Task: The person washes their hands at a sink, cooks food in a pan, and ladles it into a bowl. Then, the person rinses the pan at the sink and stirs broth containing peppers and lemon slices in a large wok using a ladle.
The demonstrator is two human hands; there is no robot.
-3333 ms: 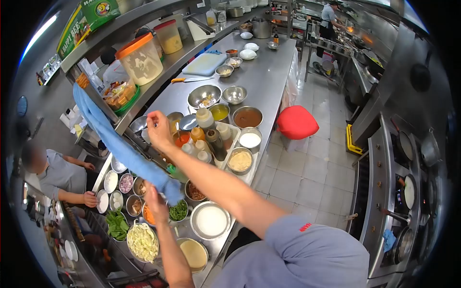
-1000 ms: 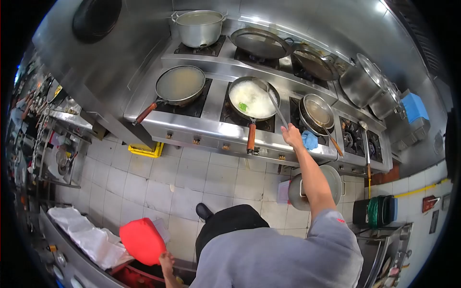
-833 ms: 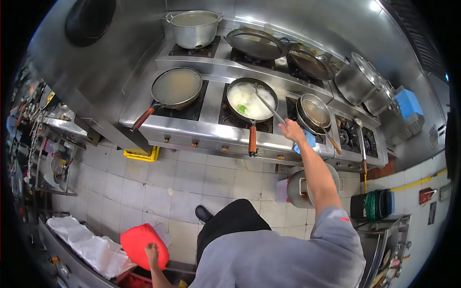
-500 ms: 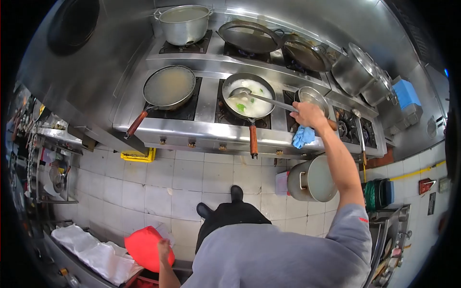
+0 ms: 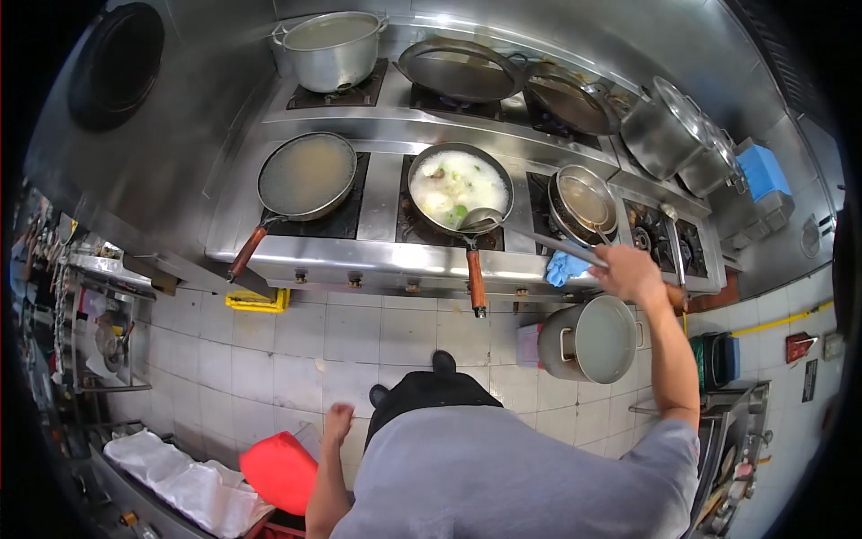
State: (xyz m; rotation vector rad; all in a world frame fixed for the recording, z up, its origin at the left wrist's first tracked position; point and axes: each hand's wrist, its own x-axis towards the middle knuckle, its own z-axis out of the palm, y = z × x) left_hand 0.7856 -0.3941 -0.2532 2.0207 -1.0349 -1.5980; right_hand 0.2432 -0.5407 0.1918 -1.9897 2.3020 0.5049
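My right hand (image 5: 628,274) grips the long handle of a metal ladle (image 5: 548,241). The ladle's bowl rests at the near rim of a frying pan (image 5: 475,269), whose wooden handle points towards me. Bubbling white broth (image 5: 458,184) with green pieces fills that pan. Low on my left side, my left hand (image 5: 338,422) is curled closed, with nothing visible in it. Close beside it lies a red bag-like thing (image 5: 280,472). Below the ladle handle a blue cloth (image 5: 566,268) lies on the stove's front edge.
A second pan (image 5: 307,175) of cloudy liquid sits on the left burner. At the right burner are a strainer and bowl (image 5: 584,202). A large pot (image 5: 603,340) of liquid stands on the floor side. Behind are a tall pot (image 5: 330,54) and wide pans (image 5: 462,72).
The ladle has shifted from the broth's middle to the pan's near right rim, my right hand moving right and nearer. My left hand has moved forward, away from the red thing.
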